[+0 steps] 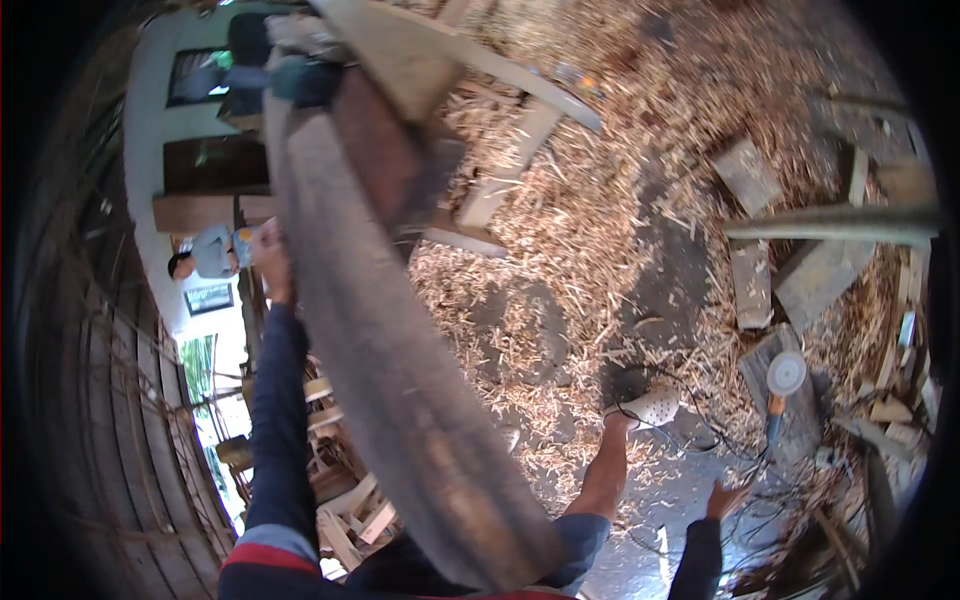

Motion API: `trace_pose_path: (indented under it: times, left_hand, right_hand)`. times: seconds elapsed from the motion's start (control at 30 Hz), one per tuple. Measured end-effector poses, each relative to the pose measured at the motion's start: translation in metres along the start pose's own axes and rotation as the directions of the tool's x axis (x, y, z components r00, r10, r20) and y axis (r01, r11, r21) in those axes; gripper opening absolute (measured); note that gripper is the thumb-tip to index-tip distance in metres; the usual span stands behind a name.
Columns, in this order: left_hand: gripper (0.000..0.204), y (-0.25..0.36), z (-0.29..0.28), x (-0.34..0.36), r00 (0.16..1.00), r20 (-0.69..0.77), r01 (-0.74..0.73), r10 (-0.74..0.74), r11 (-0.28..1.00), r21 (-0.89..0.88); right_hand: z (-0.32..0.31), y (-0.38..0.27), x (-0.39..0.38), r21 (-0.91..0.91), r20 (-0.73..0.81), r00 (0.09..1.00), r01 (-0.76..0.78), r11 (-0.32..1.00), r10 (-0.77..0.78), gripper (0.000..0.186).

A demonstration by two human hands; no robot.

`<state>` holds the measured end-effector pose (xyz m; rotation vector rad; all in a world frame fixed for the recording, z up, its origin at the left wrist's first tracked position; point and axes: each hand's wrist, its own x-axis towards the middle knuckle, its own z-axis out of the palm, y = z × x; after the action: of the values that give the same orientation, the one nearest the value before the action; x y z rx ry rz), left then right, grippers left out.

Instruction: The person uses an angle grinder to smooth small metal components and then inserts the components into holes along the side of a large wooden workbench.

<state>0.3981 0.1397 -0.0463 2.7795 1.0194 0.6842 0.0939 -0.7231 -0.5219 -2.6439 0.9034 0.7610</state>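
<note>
A long, thick, dark wooden plank, blurred by motion, slants across the view from the upper left down to my lap. My left hand grips the plank's left edge near its upper part; the far side of the grip is hidden. Low on the right, my right hand is held out with its fingers apart and nothing in it. Beyond that hand, an angle grinder with a pale round disc and an orange and blue body lies on a board. Dark cables run near it.
Wood shavings cover much of the floor. Wooden blocks and offcuts lie at the right, under a curved timber. More boards stand at the upper left. Another person is in the background by a pale wall.
</note>
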Motion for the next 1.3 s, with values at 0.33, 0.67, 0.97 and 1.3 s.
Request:
trace_pose_path:
  times: [0.33, 0.67, 0.97, 1.3]
  left_hand:
    - [0.031, 0.045, 0.001, -0.019, 0.968, -0.124, 0.143, -0.217, 0.887, -0.439]
    - [0.012, -0.004, -0.112, -0.049, 0.849, 0.514, 0.422, -0.126, -0.424, -0.801]
    - [0.020, -0.066, -0.158, -0.080, 0.762, 0.606, 0.640, 0.229, -0.413, -0.648]
    - [0.025, -0.086, -0.227, -0.053, 0.374, 0.773, 0.925, 0.512, -0.264, -0.273]
  right_hand:
    - [-0.089, -0.050, -0.180, 0.091, 0.260, 0.965, 0.018, 0.996, -0.041, 0.111]
    - [-0.247, -0.123, -0.287, -0.052, 0.567, 0.742, 0.466, 0.883, -0.358, 0.079]
    - [-0.319, -0.299, -0.451, -0.316, 0.758, 0.594, 0.696, 0.644, -0.270, 0.025]
    - [-0.362, -0.697, -0.621, 0.764, -0.031, 0.553, 0.550, 0.336, -0.833, 0.030]
